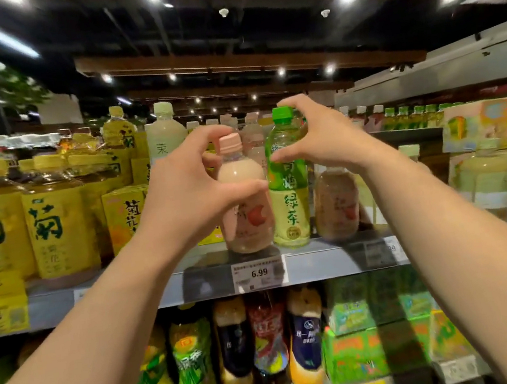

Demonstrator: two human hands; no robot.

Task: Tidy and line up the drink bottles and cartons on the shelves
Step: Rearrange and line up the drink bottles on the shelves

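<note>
Upper shelf (161, 287), left: large yellow tea bottles (57, 216) and yellow cartons (122, 216), front row roughly even; judged tidy.
Centre: left hand (189, 187), fingers curled around the pink milk-tea bottle (245, 206), which stands upright at the shelf edge above the 6.99 tag (259, 272).
Touching beside it: green tea bottle (287, 184), upright; right hand (319, 137), fingers spread wide, thumb at its shoulder, contact uncertain.
Right: second pink bottle (336, 203) set further back; alignment outstanding.
</note>
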